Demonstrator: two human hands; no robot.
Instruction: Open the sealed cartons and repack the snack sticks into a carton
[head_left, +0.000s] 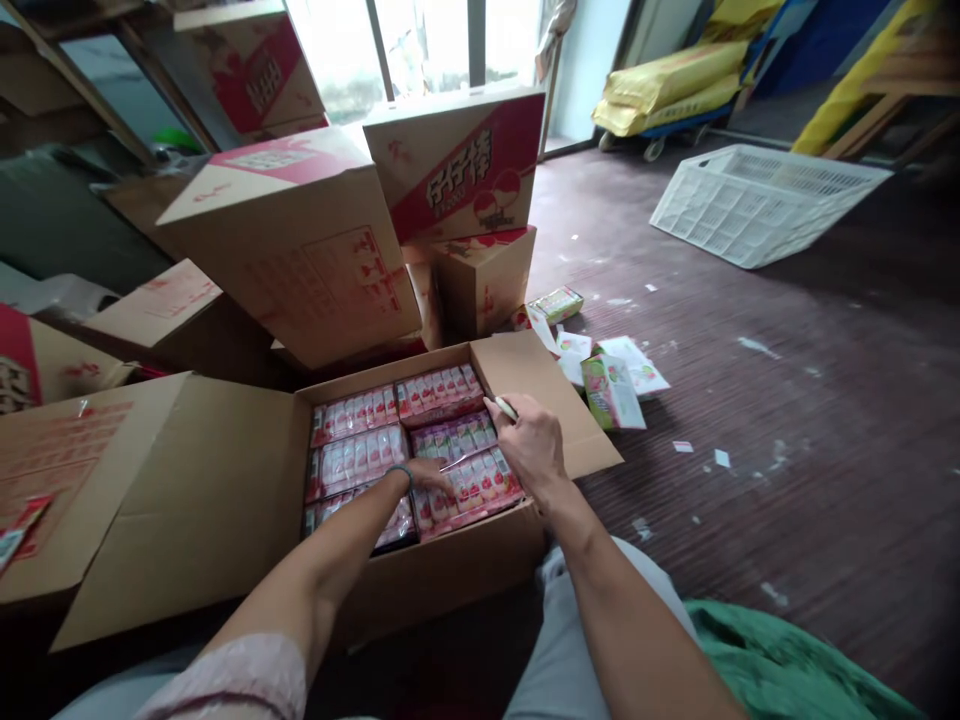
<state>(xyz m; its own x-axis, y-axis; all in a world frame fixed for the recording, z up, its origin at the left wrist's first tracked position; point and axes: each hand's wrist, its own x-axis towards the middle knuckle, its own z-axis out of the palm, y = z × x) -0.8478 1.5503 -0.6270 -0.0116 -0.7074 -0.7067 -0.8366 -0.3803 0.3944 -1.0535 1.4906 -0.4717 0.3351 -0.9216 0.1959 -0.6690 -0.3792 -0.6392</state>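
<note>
An open cardboard carton (457,590) in front of me is packed with clear-wrapped packs (364,458) of small pink and red printed items, in two columns. My left hand (427,476), with a dark band at the wrist, reaches down onto the packs in the right column, fingers extended. A pack with purple printing (461,437) lies just beyond it. At the carton's right inner edge my right hand (534,440) is closed round a slim pale-handled tool (506,408). The tool's kind and its far end cannot be made out.
Large printed cartons (300,270) are stacked behind the open one, its flaps (202,500) spread outward. Small green boxes (607,390) and paper scraps lie on the floor to the right. Farther off are a white plastic crate (765,200) and yellow sacks (667,85) on a trolley.
</note>
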